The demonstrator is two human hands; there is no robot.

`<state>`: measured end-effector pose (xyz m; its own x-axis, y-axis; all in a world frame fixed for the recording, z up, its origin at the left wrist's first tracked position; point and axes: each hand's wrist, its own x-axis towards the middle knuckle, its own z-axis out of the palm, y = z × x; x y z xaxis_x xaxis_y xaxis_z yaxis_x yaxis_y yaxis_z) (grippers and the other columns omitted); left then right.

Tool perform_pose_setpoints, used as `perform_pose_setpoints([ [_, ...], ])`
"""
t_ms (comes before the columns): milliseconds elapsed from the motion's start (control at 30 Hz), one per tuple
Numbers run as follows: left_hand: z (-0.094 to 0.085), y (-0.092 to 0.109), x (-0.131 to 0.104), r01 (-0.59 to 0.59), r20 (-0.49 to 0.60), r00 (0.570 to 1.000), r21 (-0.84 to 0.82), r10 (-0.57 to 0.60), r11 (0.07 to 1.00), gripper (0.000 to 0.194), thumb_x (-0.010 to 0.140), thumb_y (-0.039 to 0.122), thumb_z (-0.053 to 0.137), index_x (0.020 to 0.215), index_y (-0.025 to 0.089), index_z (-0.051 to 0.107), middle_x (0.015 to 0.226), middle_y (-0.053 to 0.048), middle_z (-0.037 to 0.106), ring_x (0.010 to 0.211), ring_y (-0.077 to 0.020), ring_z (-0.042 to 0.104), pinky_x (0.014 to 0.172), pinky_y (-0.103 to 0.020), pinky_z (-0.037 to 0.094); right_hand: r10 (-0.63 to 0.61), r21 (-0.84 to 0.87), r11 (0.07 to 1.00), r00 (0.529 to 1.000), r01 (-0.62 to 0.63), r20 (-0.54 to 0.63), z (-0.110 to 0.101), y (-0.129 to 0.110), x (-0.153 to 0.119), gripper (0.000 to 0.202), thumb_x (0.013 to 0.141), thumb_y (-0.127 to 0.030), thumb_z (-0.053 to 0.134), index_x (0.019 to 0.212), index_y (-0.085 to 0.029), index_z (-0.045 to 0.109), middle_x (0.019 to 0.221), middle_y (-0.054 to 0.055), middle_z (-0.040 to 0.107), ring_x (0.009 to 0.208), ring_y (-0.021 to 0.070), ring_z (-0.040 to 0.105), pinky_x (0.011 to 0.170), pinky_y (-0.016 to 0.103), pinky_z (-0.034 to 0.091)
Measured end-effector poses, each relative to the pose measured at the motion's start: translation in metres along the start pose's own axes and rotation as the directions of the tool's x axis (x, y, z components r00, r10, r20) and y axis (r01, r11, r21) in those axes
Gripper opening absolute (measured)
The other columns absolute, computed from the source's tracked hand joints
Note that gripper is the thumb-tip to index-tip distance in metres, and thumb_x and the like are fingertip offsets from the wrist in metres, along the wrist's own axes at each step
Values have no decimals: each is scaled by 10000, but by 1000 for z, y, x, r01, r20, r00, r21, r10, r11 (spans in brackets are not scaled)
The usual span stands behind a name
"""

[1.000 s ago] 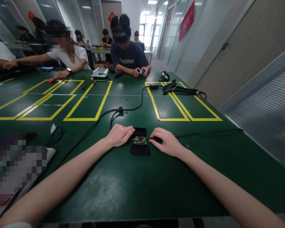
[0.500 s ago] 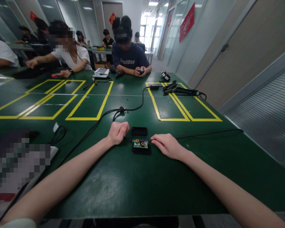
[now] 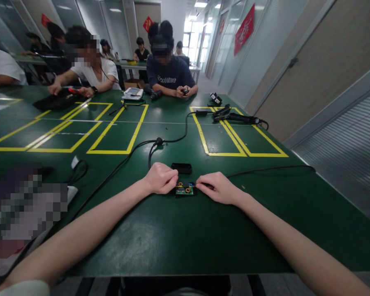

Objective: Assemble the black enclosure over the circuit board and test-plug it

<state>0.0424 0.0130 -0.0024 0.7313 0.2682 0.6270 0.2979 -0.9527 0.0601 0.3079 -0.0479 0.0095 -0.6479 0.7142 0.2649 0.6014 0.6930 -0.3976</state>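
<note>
A small green circuit board (image 3: 181, 191) with coils and coloured wires lies on the table between my hands. Dark casing shows at its lower edge, though most of it is hidden. My left hand (image 3: 162, 179) is closed at the board's left end, on a black cable that its fingers largely cover. At the right end, my right hand (image 3: 217, 188) pinches the other black cable (image 3: 265, 169) close to the blue wires. Just behind the board rests a black casing half (image 3: 181, 168), apart from both hands.
A black cord with a plug (image 3: 158, 141) curves across the green table (image 3: 172, 242). Black tools (image 3: 236, 118) lie on yellow tape outlines at the right. Pixelated items (image 3: 27, 213) sit at my left. Across the table, one co-worker (image 3: 169, 76) holds a small object; another handles a black bag (image 3: 60, 100).
My left hand has shifted right, up to the board's left end. The board now covers more of the casing beneath it. A co-worker's black bag has moved rightward and nearer.
</note>
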Motion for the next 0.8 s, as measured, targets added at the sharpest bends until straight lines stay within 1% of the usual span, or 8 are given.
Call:
perform_pose_setpoints([
  [100, -2, 5, 2, 33, 1, 999, 53, -33, 998, 394, 979, 232, 369, 597, 219, 463, 451, 20, 487, 408, -126, 437, 496, -283, 325, -7, 15, 1000, 1000, 7, -3, 0, 3, 0, 318, 1046, -329, 475, 881, -195, 712, 787, 56, 731, 684, 178, 667, 654, 275, 436],
  [200, -1, 7, 2, 119, -6, 993, 53, -119, 992, 418, 985, 250, 376, 577, 216, 461, 434, 21, 475, 397, -118, 433, 486, -274, 310, -29, 14, 999, 1000, 29, -6, -1, 4, 1, 354, 1052, -314, 466, 807, -198, 694, 734, 44, 705, 641, 166, 634, 626, 273, 413],
  [333, 2, 9, 1, 278, -2, 961, 23, -278, 960, 433, 995, 297, 404, 581, 205, 489, 449, 15, 507, 412, -110, 471, 487, -254, 297, -69, -44, 997, 997, 68, -31, -2, 2, 3, 419, 1060, -293, 432, 704, -199, 631, 667, 31, 635, 605, 151, 572, 603, 278, 385],
  [400, 3, 10, 2, 328, 24, 944, 32, -329, 944, 434, 990, 313, 421, 581, 200, 513, 454, 10, 521, 420, -112, 485, 493, -248, 300, -86, -75, 994, 995, 82, -53, -1, 1, 4, 424, 1057, -287, 428, 682, -200, 606, 675, 35, 619, 636, 157, 568, 616, 282, 390],
  [467, 4, 12, 4, 375, 63, 923, 72, -379, 924, 441, 990, 325, 429, 584, 197, 545, 459, 2, 537, 426, -120, 496, 497, -250, 294, -72, -94, 993, 995, 65, -72, 0, 1, 5, 409, 1050, -279, 433, 684, -201, 598, 690, 40, 617, 665, 164, 573, 634, 285, 400],
  [567, 3, 17, 9, 443, 130, 874, 179, -468, 878, 447, 1004, 353, 440, 625, 197, 618, 495, -21, 590, 464, -150, 545, 515, -263, 292, 30, -109, 993, 993, -43, -111, 2, 5, 4, 378, 1031, -264, 454, 684, -200, 590, 679, 34, 603, 649, 160, 568, 629, 283, 394],
  [633, 1, 22, 13, 470, 187, 834, 255, -520, 845, 442, 1015, 372, 446, 677, 196, 669, 544, -44, 639, 524, -180, 604, 544, -269, 322, 90, -107, 989, 989, -103, -117, 3, 8, 4, 365, 1013, -259, 477, 671, -198, 586, 669, 30, 599, 630, 154, 565, 619, 280, 384],
  [800, -8, 34, 27, 486, 347, 714, 379, -608, 788, 410, 1035, 370, 450, 823, 178, 743, 695, -104, 727, 695, -251, 715, 646, -301, 428, 121, -103, 986, 988, -131, -95, 5, 10, 3, 333, 990, -278, 519, 683, -196, 621, 650, 25, 607, 604, 143, 554, 608, 268, 366],
])
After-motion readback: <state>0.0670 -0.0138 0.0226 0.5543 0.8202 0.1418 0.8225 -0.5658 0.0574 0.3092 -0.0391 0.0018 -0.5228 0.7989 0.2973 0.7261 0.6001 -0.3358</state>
